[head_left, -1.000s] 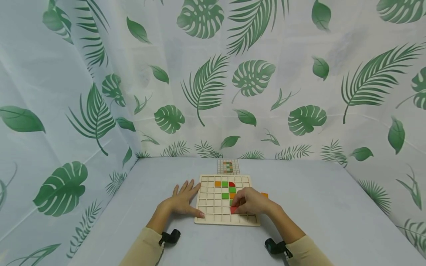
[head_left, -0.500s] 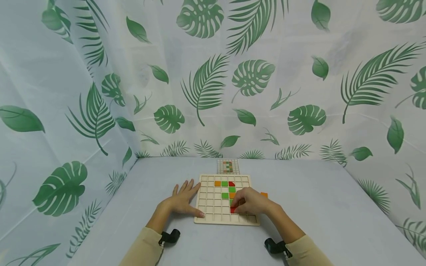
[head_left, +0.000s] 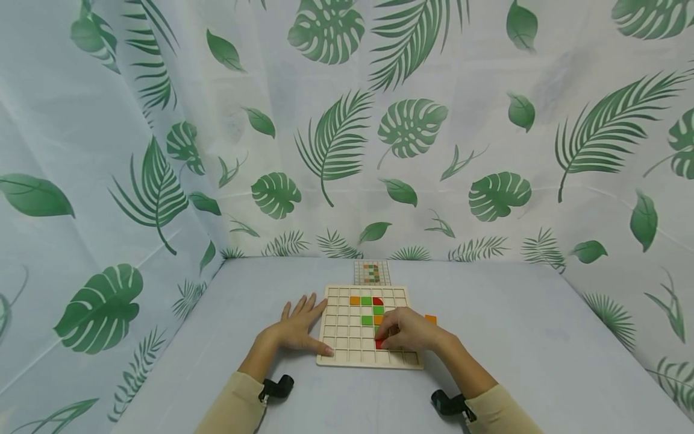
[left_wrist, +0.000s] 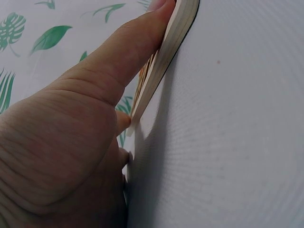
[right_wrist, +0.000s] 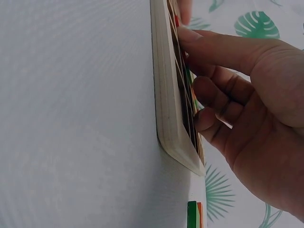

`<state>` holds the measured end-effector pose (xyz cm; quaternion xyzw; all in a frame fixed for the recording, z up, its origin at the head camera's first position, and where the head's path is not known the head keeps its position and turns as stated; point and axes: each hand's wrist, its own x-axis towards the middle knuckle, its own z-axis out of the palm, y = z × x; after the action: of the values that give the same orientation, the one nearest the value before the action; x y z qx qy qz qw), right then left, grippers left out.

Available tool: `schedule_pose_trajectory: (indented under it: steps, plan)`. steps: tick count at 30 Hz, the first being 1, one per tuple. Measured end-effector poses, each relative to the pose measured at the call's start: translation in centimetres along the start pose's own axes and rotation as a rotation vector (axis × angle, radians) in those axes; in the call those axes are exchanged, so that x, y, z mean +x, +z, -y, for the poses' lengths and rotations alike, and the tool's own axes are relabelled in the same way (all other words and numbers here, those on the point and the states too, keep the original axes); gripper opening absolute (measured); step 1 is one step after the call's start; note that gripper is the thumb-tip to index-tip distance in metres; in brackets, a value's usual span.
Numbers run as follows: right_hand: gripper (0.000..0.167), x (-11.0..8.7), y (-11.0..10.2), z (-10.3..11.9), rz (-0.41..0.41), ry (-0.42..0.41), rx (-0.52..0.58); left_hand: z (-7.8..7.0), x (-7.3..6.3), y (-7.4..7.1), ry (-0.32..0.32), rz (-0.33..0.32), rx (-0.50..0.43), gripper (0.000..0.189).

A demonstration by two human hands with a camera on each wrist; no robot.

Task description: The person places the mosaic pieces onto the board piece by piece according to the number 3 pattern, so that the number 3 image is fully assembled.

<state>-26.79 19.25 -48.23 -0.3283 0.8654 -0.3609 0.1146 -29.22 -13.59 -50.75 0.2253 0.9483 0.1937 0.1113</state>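
Observation:
A wooden grid board (head_left: 347,355) lies on the table with several orange, green and red square tiles in its cells. My left hand (head_left: 297,328) rests at the board's left side, fingers spread; its thumb (left_wrist: 128,47) lies over the rim in the left wrist view. My right hand (head_left: 409,328) is over the board's right half, pinching a red tile (head_left: 379,345) at a cell in the lower part. Its thumb and curled fingers show beside the board's edge (right_wrist: 164,95) in the right wrist view. The hand covers part of a green tile (head_left: 376,330) and nearby cells.
A small pattern card (head_left: 372,273) with a coloured grid lies behind the board. Just right of the board, partly behind the right hand, is an orange tile (head_left: 431,319). A green piece (right_wrist: 192,214) shows beside orange in the right wrist view. Leaf-printed cloth surrounds the table.
The right hand's fingertips have moved very slightly down with the red tile at the same cell. The left hand and the board have stayed in place.

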Motion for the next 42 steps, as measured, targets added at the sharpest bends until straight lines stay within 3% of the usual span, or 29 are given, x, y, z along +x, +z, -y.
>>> schedule_pose_trajectory:
  steps: [6,13,17,29,42]
  plan:
    - [0.01,-0.3,-0.5,0.3,-0.024,0.028,-0.01,0.0,0.0,0.1,0.005,0.0,-0.007,0.13]
    - [0.023,-1.0,-2.1,-0.1,-0.169,0.11,-0.058,-0.1,-0.1,0.1,0.001,-0.002,0.0,0.13]
    - [0.025,-1.6,-3.3,-0.4,-0.208,0.13,-0.065,-0.1,-0.1,0.1,0.004,-0.006,0.001,0.13]
    - [0.034,-3.0,-5.5,-1.5,-0.24,0.168,-0.057,0.0,-0.1,0.0,0.007,-0.003,-0.001,0.13]
    - [0.033,-4.3,-6.7,-2.1,-0.167,0.195,-0.022,0.0,0.0,-0.1,0.008,0.005,0.005,0.13]
